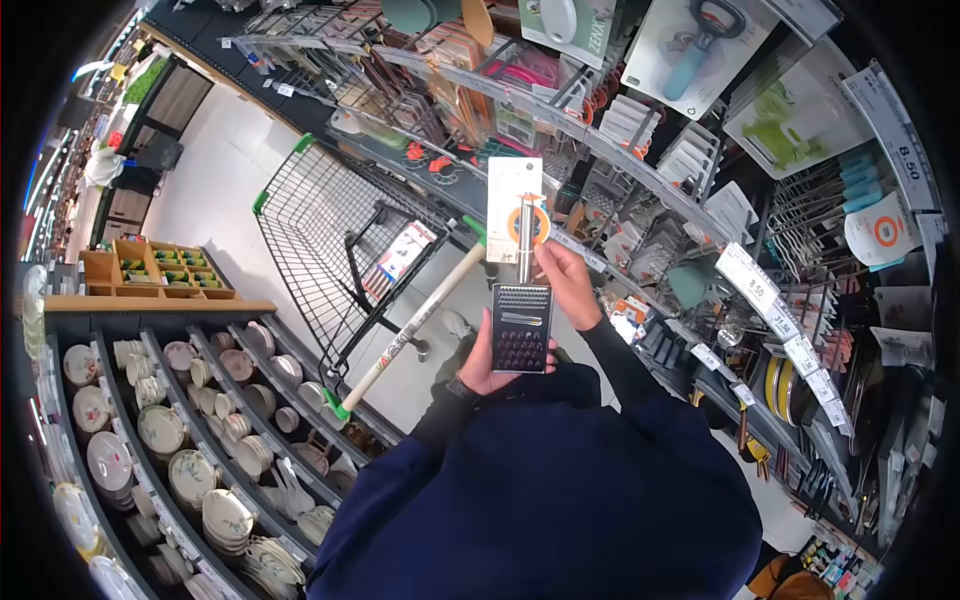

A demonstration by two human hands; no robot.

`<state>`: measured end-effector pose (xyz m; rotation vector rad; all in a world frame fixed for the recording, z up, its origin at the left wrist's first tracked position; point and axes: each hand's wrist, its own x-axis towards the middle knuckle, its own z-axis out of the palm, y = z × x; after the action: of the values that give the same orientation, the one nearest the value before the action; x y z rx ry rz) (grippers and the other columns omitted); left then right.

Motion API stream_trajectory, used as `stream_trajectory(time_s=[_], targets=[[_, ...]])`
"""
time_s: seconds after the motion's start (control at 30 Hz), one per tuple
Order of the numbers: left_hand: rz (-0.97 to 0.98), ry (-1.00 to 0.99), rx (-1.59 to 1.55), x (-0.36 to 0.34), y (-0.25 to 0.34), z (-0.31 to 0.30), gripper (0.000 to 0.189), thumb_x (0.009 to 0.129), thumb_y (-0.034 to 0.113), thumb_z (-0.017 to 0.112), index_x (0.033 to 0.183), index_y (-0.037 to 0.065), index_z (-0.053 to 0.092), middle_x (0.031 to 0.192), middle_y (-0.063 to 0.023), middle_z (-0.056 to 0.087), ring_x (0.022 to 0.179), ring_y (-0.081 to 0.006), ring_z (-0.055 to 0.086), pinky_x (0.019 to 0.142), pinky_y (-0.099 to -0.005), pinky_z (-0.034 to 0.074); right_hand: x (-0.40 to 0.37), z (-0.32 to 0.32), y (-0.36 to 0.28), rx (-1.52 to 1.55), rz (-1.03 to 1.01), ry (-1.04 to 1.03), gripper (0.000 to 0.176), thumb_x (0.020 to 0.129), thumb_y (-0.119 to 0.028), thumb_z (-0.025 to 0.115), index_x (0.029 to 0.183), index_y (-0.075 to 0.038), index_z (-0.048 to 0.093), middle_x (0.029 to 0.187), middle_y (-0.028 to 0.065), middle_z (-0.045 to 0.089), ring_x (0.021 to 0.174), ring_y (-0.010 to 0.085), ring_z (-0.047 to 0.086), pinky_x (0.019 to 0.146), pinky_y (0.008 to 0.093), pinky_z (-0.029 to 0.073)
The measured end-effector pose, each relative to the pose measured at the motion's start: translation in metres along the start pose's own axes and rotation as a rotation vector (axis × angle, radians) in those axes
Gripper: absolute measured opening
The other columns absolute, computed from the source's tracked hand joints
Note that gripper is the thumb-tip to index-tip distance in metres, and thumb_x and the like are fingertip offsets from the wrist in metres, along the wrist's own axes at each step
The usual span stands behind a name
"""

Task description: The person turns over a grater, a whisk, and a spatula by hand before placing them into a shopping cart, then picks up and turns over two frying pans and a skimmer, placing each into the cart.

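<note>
A flat metal grater (522, 345) with a silver handle is held upright before my chest, its perforated face toward me. My left hand (486, 355) is closed on the lower left edge of the grating plate, and a dark watch sits on that wrist. My right hand (568, 285) pinches the grater near its handle (525, 240), beside a white cardboard label (504, 190) with an orange circle. Just beyond my hands stands a shopping cart (330, 235) with a green-ended push bar (415, 325). A boxed item (400, 258) lies in it.
Racks of packaged kitchen utensils (640, 140) rise along the right, with price tags (770, 300) on their rails. Slanted shelves of plates and bowls (190, 475) fill the lower left. Farther off, an aisle floor (215, 150) runs past a person (105, 165).
</note>
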<state>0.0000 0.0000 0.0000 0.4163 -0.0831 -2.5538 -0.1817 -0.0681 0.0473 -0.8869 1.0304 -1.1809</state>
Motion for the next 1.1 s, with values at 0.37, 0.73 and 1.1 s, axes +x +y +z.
stream_trajectory(time_s=[0.37,0.73,1.1], targets=[[-0.047,-0.034,0.042,-0.004,0.010,0.016,0.102,0.085,0.087,0.022,0.140,0.003,0.043,0.119,-0.0261,0.060,0.102,-0.0396,0.064,0.092,-0.0544,0.052,-0.003,0.002,-0.024,-0.033,-0.039,-0.012,0.017,0.103,-0.015,0.054,0.101,0.000,0.061,0.090,0.0007,0.064,0.082,0.0067,0.062,0.072,0.0225,0.050],[-0.018,-0.016,0.059,-0.002,0.006,0.024,0.102,0.085,0.086,0.023,0.139,0.002,0.043,0.118,-0.0270,0.059,0.103,-0.0395,0.064,0.092,-0.0547,0.052,-0.007,0.002,-0.030,-0.024,-0.036,-0.008,0.017,0.103,-0.015,0.054,0.101,0.000,0.062,0.088,0.0001,0.064,0.081,0.0057,0.061,0.069,0.0217,0.050],[0.000,-0.028,0.074,0.002,0.001,0.027,0.100,0.087,0.084,0.021,0.140,0.002,0.042,0.119,-0.0269,0.059,0.107,-0.0388,0.063,0.094,-0.0561,0.051,-0.008,-0.004,-0.029,-0.114,-0.047,0.024,0.017,0.102,-0.012,0.054,0.097,0.002,0.063,0.086,-0.0003,0.065,0.079,0.0042,0.060,0.069,0.0206,0.047]])
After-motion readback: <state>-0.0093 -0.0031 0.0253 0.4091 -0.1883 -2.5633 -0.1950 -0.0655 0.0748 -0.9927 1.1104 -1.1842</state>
